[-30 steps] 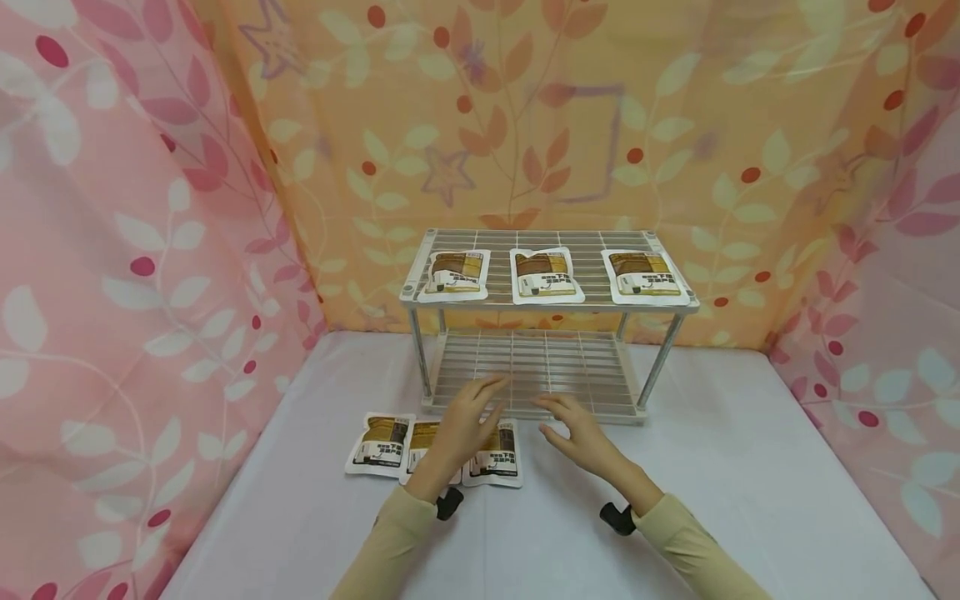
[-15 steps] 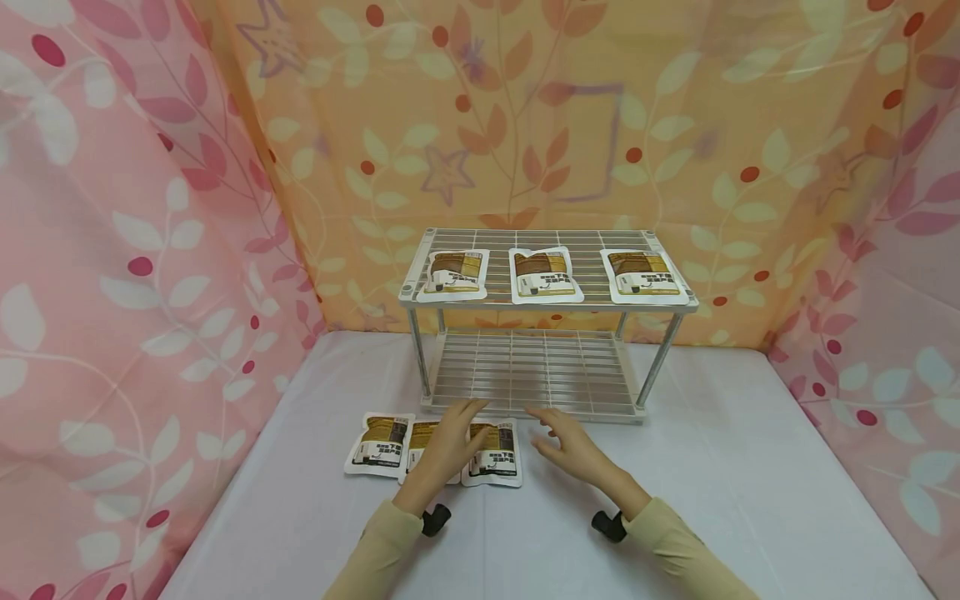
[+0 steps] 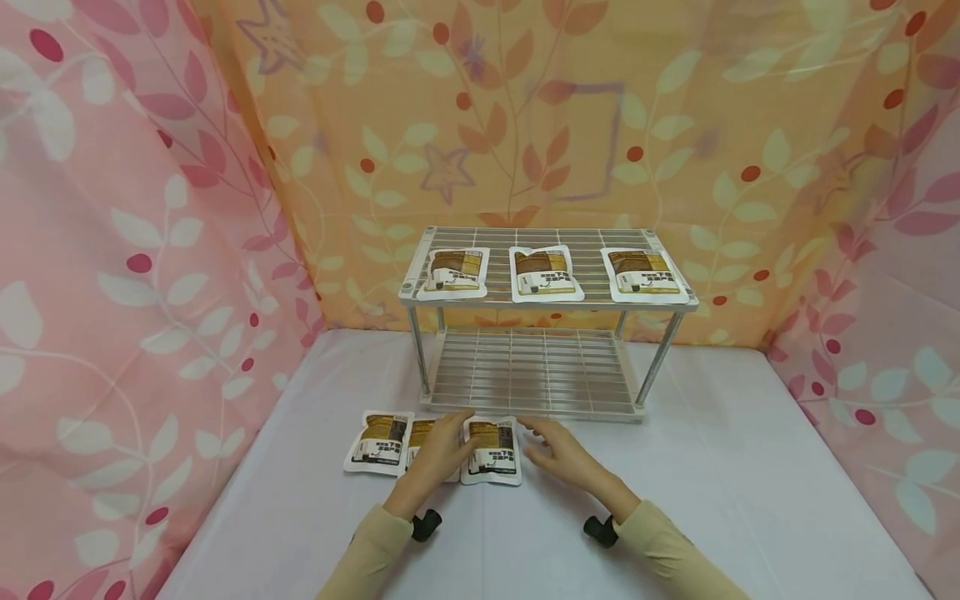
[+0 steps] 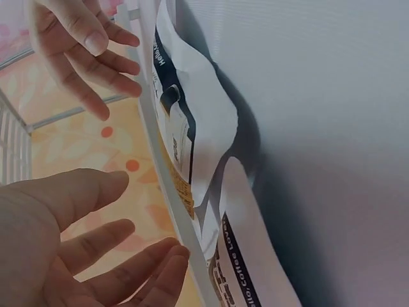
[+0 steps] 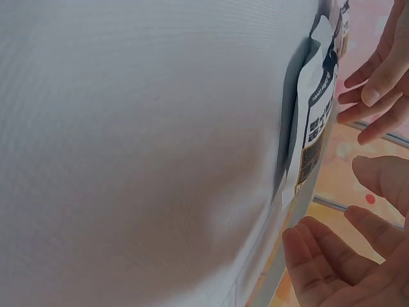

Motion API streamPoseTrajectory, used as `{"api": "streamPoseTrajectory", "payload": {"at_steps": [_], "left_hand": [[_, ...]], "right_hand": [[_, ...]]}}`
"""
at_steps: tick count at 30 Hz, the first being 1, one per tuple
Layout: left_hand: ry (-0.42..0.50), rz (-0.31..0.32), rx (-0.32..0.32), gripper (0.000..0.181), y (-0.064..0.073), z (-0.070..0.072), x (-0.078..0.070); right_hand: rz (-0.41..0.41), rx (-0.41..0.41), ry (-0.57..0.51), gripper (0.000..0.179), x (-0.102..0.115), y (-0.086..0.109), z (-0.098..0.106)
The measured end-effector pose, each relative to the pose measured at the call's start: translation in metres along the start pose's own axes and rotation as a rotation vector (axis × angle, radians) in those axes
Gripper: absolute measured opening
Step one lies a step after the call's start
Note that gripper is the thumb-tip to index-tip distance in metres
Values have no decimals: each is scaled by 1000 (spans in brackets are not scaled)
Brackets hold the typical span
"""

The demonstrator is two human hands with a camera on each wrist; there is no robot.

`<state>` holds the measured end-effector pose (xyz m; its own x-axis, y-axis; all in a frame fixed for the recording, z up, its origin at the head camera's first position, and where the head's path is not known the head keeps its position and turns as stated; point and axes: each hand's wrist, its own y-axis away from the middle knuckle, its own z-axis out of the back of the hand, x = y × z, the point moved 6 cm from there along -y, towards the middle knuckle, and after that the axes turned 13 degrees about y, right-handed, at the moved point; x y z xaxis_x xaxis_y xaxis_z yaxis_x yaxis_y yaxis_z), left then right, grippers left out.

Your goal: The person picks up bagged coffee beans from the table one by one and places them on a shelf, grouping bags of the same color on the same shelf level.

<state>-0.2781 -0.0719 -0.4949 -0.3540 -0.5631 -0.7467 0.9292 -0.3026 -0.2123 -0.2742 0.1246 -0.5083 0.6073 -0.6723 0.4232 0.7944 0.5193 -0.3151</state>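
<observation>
Three white pouches with brown and gold printing lie in a row on the table: a left pouch (image 3: 380, 442), a middle pouch (image 3: 420, 434) and a right pouch (image 3: 491, 451). My left hand (image 3: 437, 458) hovers over the middle pouch and hides much of it, fingers relaxed and holding nothing. Just right of the right pouch is my right hand (image 3: 566, 457), its fingers loosely bent and apart from the pouch. In the left wrist view the left hand (image 4: 96, 249) has a gap between thumb and fingers. The right wrist view shows the right hand (image 5: 348, 256) likewise holding nothing.
Behind the hands stands a two-tier white wire rack (image 3: 525, 375). Its top shelf bears three similar pouches, at left (image 3: 454, 274), centre (image 3: 545, 274) and right (image 3: 645, 276). Patterned cloth (image 3: 480, 125) hangs behind the white table (image 3: 750, 467) and on both sides.
Both hands have drawn back from the rack's lower front edge toward the person. The left hand also shifted left, uncovering more of the right pouch. The pouches have not moved.
</observation>
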Motion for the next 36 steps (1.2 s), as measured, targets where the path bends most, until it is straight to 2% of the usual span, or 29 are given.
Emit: {"api": "streamPoseTrajectory", "payload": {"at_steps": [8, 19, 29, 36], "left_hand": [[-8, 44, 13, 46, 5, 2, 4], [-13, 49, 69, 40, 7, -4, 10], [-13, 34, 74, 34, 11, -8, 7], [-1, 26, 62, 33, 12, -9, 8]], "right_hand": [[-9, 43, -30, 53, 3, -1, -7], [-76, 141, -77, 53, 5, 3, -19], [-56, 118, -76, 52, 5, 3, -25], [-81, 116, -88, 49, 6, 3, -27]]}}
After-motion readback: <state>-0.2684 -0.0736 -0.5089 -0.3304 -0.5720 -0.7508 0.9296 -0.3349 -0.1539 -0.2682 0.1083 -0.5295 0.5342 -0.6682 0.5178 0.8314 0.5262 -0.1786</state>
